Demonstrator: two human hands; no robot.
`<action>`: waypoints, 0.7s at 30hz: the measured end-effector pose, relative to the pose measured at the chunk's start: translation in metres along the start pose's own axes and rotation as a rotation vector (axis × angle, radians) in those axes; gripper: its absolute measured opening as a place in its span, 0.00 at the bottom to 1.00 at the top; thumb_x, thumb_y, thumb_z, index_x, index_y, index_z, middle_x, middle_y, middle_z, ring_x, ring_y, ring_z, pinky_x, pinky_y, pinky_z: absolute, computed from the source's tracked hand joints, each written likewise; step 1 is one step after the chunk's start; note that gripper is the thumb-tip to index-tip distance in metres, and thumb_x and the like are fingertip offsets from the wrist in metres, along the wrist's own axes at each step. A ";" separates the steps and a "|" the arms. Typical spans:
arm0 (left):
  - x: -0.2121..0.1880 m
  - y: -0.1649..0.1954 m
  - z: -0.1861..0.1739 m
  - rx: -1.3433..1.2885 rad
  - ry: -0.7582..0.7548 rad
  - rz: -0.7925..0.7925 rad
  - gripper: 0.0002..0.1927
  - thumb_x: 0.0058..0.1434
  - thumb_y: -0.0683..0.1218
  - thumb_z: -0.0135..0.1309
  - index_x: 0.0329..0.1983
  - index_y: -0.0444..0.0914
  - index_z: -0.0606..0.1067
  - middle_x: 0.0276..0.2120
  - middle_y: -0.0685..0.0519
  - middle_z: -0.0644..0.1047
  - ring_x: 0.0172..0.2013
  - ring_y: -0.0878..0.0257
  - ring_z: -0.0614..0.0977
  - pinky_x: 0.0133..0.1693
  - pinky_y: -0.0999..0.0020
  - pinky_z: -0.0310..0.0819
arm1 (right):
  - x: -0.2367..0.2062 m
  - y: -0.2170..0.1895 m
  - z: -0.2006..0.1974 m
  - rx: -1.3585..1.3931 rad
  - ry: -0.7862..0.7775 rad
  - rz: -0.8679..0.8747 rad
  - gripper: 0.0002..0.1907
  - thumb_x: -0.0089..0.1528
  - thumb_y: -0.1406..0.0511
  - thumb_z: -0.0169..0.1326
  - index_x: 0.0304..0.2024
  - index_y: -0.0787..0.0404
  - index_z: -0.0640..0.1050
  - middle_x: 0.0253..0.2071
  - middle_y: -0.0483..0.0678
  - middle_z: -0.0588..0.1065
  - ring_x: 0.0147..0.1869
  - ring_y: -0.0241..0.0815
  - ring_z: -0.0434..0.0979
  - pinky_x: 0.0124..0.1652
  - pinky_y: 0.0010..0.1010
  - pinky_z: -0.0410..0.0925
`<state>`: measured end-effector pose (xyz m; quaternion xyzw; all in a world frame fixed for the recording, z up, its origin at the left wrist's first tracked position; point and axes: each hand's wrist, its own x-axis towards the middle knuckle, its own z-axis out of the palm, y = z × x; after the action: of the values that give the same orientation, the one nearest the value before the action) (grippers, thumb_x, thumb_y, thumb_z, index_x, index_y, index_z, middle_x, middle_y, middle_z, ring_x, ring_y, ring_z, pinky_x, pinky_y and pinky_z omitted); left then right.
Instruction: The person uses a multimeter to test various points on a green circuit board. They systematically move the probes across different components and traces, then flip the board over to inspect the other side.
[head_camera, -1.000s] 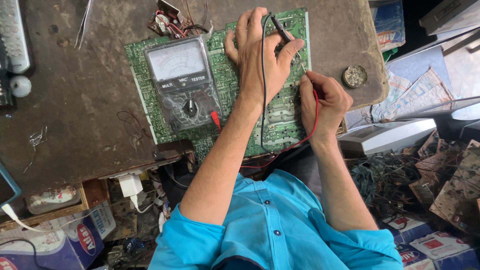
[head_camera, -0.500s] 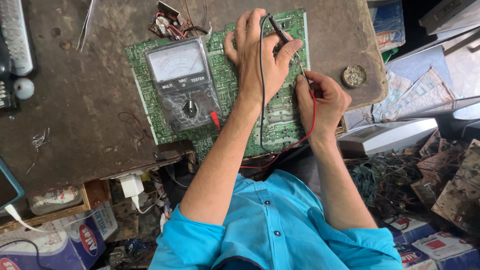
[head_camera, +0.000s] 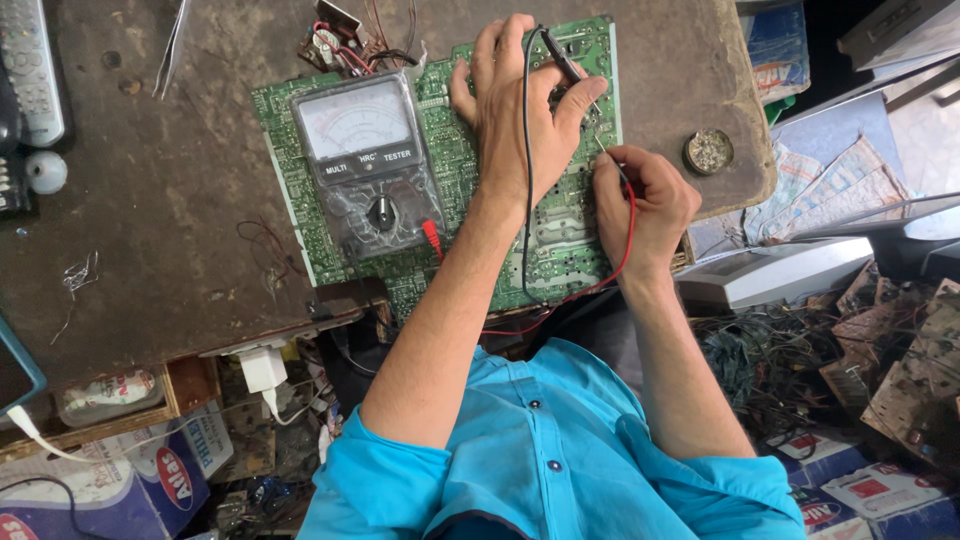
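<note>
A green circuit board (head_camera: 455, 190) lies on a worn brown table (head_camera: 150, 250). An analog multimeter (head_camera: 365, 165) with a white dial rests on the board's left half. My left hand (head_camera: 520, 120) is spread over the board's upper middle and pinches a black test probe (head_camera: 565, 65) between thumb and forefinger; its black lead runs down over my wrist. My right hand (head_camera: 640, 200) sits at the board's right edge, gripping a red probe whose red lead (head_camera: 625, 255) loops under the hand. Both probe tips touch the board close together near the upper right.
A small round tin (head_camera: 708, 150) stands right of the board. A loose wired circuit piece (head_camera: 340, 40) lies above the meter and a remote control (head_camera: 35, 70) sits far left. Below the table edge are a white plug adapter (head_camera: 262, 368), a grey device (head_camera: 790, 270), tangled wires (head_camera: 760, 360) and cardboard boxes (head_camera: 860, 490).
</note>
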<state>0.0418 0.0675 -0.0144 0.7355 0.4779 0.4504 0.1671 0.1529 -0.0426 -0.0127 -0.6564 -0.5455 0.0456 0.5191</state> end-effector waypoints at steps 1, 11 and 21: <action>0.000 0.000 0.000 -0.002 -0.001 -0.003 0.18 0.61 0.62 0.60 0.34 0.44 0.86 0.63 0.46 0.68 0.68 0.48 0.61 0.67 0.35 0.38 | 0.000 0.000 -0.001 -0.022 -0.019 -0.010 0.04 0.65 0.72 0.63 0.40 0.68 0.83 0.30 0.49 0.78 0.31 0.32 0.76 0.34 0.24 0.68; 0.000 0.000 0.000 0.005 0.003 0.005 0.19 0.62 0.62 0.60 0.34 0.43 0.85 0.63 0.45 0.67 0.68 0.48 0.60 0.66 0.36 0.39 | 0.001 -0.001 -0.003 -0.021 -0.042 -0.005 0.03 0.64 0.72 0.64 0.40 0.67 0.84 0.27 0.47 0.76 0.28 0.32 0.73 0.31 0.24 0.64; 0.003 0.001 0.000 0.005 0.005 -0.050 0.20 0.64 0.61 0.57 0.35 0.41 0.85 0.63 0.46 0.70 0.68 0.50 0.62 0.66 0.37 0.41 | 0.000 0.000 -0.001 0.002 -0.030 -0.012 0.03 0.64 0.72 0.64 0.40 0.66 0.83 0.29 0.48 0.77 0.29 0.31 0.74 0.32 0.24 0.66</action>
<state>0.0427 0.0697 -0.0120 0.7226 0.4975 0.4468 0.1751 0.1539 -0.0428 -0.0121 -0.6519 -0.5572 0.0530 0.5116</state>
